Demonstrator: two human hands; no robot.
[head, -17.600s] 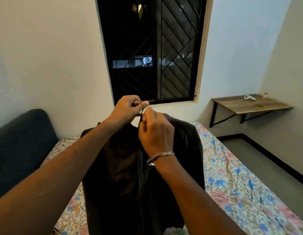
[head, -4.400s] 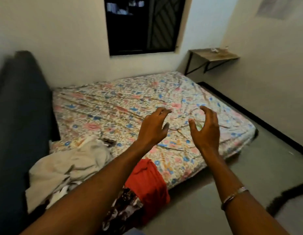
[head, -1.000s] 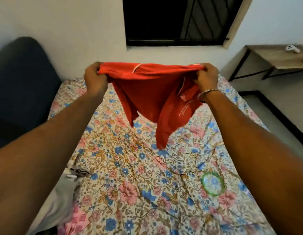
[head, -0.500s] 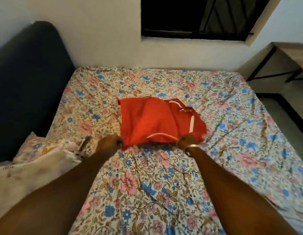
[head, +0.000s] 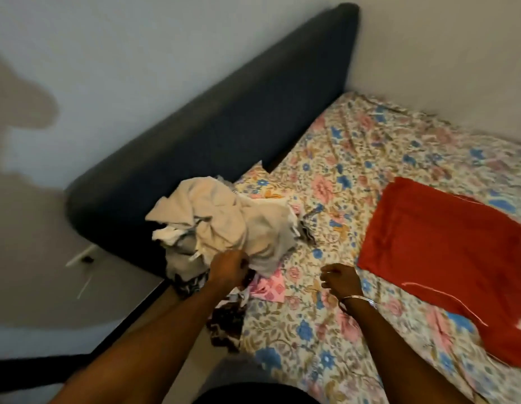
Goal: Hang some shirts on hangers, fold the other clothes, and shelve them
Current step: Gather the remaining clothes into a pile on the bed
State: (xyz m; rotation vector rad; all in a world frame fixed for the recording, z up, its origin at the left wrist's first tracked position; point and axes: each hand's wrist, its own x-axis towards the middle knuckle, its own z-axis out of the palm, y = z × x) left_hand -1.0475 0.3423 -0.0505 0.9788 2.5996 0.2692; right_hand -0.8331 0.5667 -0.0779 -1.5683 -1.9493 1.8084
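The red garment point(head: 445, 258) is a soft cloth with a matt, smooth surface, lying almost flat. The bed sheet point(head: 355, 158) is a thin printed cloth with flowers, matt and a little wrinkled. The pile of clothes point(head: 224, 223) is pale crumpled cloth, perhaps cotton, but the view is blurred. The headboard point(head: 224, 123) is covered in dark blue fabric, matt and slightly rough. The bangle point(head: 359, 298) on the right wrist looks like shiny metal. The wall point(head: 107, 53) is matt painted plaster.

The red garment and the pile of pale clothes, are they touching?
Apart. The head view shows the red garment lying flat, with bare floral sheet between it and the pile of pale clothes.
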